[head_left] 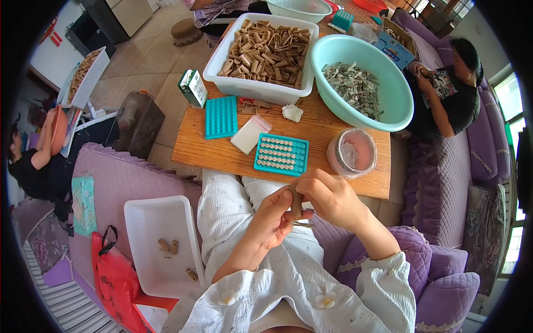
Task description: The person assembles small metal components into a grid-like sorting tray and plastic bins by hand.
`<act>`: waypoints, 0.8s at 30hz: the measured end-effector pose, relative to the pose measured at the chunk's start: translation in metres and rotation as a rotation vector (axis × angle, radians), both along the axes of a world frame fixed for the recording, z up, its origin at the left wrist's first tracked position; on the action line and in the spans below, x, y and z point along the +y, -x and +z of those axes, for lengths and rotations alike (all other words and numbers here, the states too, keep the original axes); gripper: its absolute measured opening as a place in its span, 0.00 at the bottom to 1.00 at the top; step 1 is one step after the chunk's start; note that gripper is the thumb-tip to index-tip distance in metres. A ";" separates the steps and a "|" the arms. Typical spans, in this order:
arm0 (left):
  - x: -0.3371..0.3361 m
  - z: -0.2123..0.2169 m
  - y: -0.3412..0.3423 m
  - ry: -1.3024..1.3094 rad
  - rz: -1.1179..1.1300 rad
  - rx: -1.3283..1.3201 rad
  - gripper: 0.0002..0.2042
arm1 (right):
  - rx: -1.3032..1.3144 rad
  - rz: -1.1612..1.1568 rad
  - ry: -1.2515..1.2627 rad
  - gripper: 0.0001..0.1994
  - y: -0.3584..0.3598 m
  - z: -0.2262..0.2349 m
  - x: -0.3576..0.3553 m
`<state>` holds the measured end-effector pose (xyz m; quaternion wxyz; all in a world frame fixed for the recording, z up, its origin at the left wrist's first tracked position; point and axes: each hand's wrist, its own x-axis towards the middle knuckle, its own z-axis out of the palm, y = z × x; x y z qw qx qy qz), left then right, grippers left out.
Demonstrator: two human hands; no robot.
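Observation:
Over my lap, my left hand [267, 223] has its fingers closed round a small brown plastic casing [296, 202]. My right hand [328, 198] pinches the top of the same casing. A thin brown strip [303, 225] sticks out below my fingers; whether it belongs to the casing I cannot tell. Just ahead, on the wooden table [191, 136], a teal tray [302, 157] holds rows of small round pale pieces. To its left lie a clear packet with pale contents [251, 134] and a second teal tray [221, 117].
A white bin of brown casings [215, 71] and a mint basin of small clear-and-grey parts [401, 105] fill the far table. A lined pink tub [367, 158] stands at the right edge. Left on the sofa, a white tray [161, 244] holds several casings. People sit right, left and far.

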<state>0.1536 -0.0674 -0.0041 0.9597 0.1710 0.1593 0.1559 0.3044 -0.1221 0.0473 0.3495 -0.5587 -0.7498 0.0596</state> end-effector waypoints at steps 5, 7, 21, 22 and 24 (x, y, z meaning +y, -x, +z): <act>0.001 -0.005 0.000 -0.121 -0.003 0.066 0.18 | -0.070 0.024 0.007 0.10 0.000 0.000 -0.002; 0.002 -0.007 0.002 -0.152 -0.012 0.085 0.18 | -0.184 0.027 0.045 0.10 0.002 0.009 -0.005; -0.003 -0.019 0.013 -0.233 0.044 0.183 0.14 | -0.082 0.133 0.216 0.11 -0.012 -0.006 0.015; -0.003 -0.017 0.020 -0.266 0.108 0.216 0.14 | -0.048 0.121 0.242 0.10 -0.021 -0.004 0.021; 0.000 -0.022 0.043 -0.655 0.339 0.362 0.19 | -0.017 -0.190 0.207 0.06 -0.061 -0.003 0.033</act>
